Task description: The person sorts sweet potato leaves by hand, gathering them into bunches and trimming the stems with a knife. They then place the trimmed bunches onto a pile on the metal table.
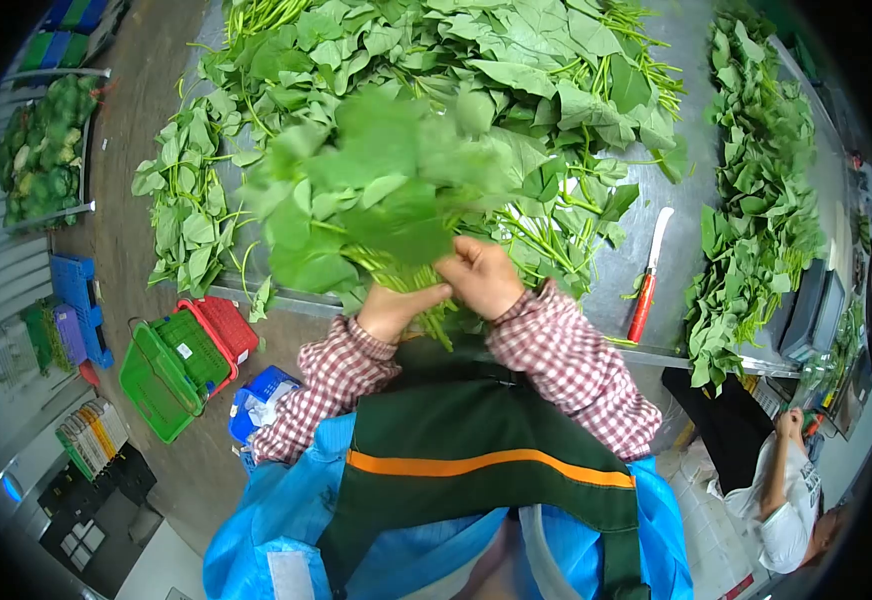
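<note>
Both hands closed round one bunch of leafy greens (376, 190), gripped at the stalk end, just above the near edge of the steel surface (656, 215). Left hand (393, 308) wrapped under the stems, fingers curled tight; right hand (483, 277) clamped over the same stems from the other side, knuckles up, the two hands touching. Leaves of the bunch fan out away from the person, blurred. Behind the bunch, a wide loose heap of the same greens (516, 60) covers most of the surface. To the right of the bunch, a red-handled knife (648, 275) lies flat on bare metal, blade pointing away from the edge. Further right of the knife, a second long pile of greens (761, 190) runs along the surface. Left of the bunch, a smaller spill of greens (188, 205) hangs at the surface's edge. Below that, on the floor, a green basket (166, 370) beside a red basket (224, 325). Right of the knife, lower, another person in a white top (791, 500) stands by the surface's end.
</note>
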### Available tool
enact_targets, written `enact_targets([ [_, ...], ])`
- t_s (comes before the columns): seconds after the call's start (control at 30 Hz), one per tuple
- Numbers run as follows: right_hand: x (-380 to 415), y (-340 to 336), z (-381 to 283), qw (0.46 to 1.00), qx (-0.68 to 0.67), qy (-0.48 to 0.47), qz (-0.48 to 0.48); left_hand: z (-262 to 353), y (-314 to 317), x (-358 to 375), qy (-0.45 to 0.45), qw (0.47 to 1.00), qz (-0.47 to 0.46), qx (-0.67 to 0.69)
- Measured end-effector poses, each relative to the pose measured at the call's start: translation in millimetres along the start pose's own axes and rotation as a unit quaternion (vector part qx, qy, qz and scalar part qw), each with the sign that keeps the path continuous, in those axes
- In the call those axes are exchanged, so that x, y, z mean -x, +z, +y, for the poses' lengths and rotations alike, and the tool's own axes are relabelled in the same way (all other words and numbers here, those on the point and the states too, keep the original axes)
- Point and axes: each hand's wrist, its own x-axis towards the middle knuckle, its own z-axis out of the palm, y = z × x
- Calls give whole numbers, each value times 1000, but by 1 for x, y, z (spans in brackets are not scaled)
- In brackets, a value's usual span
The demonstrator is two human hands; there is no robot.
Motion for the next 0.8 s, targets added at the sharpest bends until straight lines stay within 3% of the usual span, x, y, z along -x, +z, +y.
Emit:
enact_targets([
  [0.03,4,-7,-12,998,53,23,-8,6,-1,-2,-23,999,-13,26],
  [0.07,9,-18,-5,999,14,-13,26,15,-3,-1,-10,999,8,51],
  [0.1,21,-36,-6,981,124,-78,124,22,-5,6,-2,996,30,79],
  [0.13,27,-59,18,950,205,-86,219,27,-6,13,0,993,54,108],
  [0.17,30,-84,38,864,381,-167,282,35,-3,16,43,992,48,104],
  [0.2,36,-91,37,815,483,-105,302,40,0,16,11,990,89,111],
  [0.23,35,-98,52,811,499,-93,291,40,2,13,6,991,78,109],
  [0.33,45,-116,58,849,368,-173,339,42,3,11,13,983,74,166],
  [0.37,54,-123,63,897,167,-174,370,42,2,14,8,978,80,191],
  [0.4,72,-117,25,920,-4,-67,386,43,2,12,2,980,86,180],
  [0.47,75,-129,25,955,-10,54,292,45,10,11,-17,983,92,156],
  [0.5,72,-127,35,973,-62,68,213,47,20,7,0,977,124,174],
  [0.6,69,-109,41,935,-211,26,284,49,22,13,16,979,106,170],
  [0.7,57,-114,52,904,-111,-94,402,43,19,14,19,983,100,149],
  [0.73,56,-118,49,912,-120,-89,382,42,19,15,16,984,99,147],
  [0.8,53,-127,47,911,76,-70,399,44,22,16,15,981,112,159],
])
